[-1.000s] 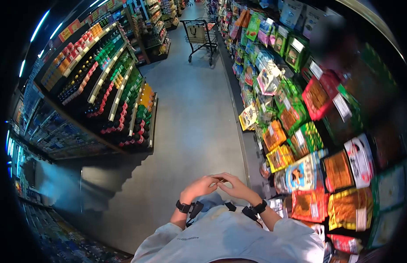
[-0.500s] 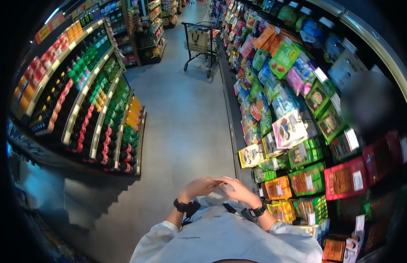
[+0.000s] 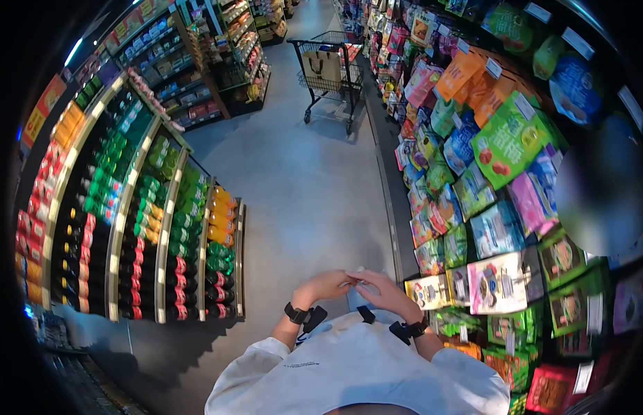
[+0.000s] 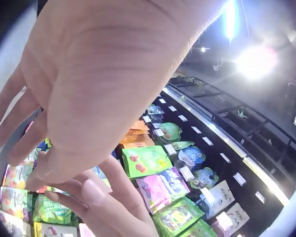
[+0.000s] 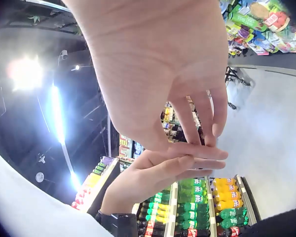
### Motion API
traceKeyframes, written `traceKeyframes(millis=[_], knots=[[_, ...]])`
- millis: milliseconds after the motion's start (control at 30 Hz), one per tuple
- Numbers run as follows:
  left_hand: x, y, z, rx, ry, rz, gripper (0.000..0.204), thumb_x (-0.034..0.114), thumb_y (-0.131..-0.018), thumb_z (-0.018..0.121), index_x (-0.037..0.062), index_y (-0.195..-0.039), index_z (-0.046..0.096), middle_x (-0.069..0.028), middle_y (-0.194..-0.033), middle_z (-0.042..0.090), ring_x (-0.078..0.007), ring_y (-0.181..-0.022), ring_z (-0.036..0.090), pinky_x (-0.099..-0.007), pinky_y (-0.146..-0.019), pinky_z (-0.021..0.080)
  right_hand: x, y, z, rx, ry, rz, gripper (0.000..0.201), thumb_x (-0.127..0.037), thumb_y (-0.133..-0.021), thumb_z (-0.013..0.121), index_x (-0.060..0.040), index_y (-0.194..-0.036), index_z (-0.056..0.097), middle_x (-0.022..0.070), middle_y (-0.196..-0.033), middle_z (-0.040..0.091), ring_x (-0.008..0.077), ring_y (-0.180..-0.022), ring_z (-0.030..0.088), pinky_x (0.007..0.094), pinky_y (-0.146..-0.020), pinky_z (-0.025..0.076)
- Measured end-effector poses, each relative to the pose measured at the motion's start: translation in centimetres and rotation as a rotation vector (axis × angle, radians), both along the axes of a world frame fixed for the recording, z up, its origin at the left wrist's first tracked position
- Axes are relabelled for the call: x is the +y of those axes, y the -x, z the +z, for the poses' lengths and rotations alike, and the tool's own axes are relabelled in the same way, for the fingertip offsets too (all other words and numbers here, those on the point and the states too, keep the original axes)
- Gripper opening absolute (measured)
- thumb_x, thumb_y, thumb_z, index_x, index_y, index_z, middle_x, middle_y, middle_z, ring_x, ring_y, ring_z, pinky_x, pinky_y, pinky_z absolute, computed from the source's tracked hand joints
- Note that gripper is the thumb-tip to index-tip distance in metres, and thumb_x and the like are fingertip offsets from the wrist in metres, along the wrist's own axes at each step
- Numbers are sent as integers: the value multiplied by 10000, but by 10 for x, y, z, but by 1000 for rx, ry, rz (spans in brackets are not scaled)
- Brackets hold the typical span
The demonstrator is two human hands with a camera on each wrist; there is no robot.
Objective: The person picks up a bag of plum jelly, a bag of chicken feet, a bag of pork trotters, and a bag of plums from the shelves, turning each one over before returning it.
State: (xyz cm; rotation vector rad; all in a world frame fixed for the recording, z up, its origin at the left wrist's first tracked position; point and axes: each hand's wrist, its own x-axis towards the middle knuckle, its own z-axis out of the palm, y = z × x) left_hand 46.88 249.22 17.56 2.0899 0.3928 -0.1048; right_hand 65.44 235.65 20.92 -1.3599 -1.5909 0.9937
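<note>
In front of the person's waist, the left hand (image 3: 327,286) and the right hand (image 3: 382,292) meet at their fingertips, with nothing held between them. The left wrist view shows the left hand (image 4: 93,84) large, its fingers loosely spread, and the other hand's fingers (image 4: 111,202) touching it from below. In the right wrist view the right hand (image 5: 163,74) points its relaxed fingers down onto the other hand (image 5: 148,180). Both wrists wear black bands.
Bottle shelves (image 3: 114,228) stand on the left; a rack of hanging snack bags (image 3: 498,283) lines the right, close by the right arm. Ahead in the aisle (image 3: 294,173) is a shopping cart (image 3: 330,75) holding a brown bag (image 3: 323,66).
The view has shifted, and the cart appears larger and nearer. More of the bottle shelves and upper snack bags show. The hands stay together at the waist.
</note>
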Motion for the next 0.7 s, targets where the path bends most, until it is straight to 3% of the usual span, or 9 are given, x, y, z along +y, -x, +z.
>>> traceKeyframes(millis=[133,300,500,700], knots=[[87,-47,26,106,-152,16,276,173,-951,558,24,-1136,699,-180,-1189,680,-357,-1088,642,-426,-927,509,98,-55,1,111,13,52,432,-119,-945,611,-123,-1377,596,132,-1218,659,293,-1078,646,383,-954,501],[189,-84,47,68,-130,145,292,184,-969,567,38,-1191,689,-164,-1190,688,-336,-1092,649,-407,-948,506,208,-117,5,-35,21,106,315,-120,-970,597,-58,-1276,642,147,-1154,677,279,-1034,670,362,-904,524],[327,-108,52,-103,79,489,283,178,-995,551,15,-1178,691,-140,-1164,709,-273,-1060,669,-375,-900,525,329,-176,-24,-62,103,90,263,-155,-962,589,-23,-1176,667,158,-1081,694,307,-998,673,382,-884,528],[501,-117,20,-197,5,736,267,146,-992,555,-4,-1175,680,-153,-995,740,-231,-910,697,-336,-835,525,469,-228,-45,-66,211,-8,225,-157,-984,581,6,-1109,674,141,-1039,704,252,-952,682,338,-857,534]])
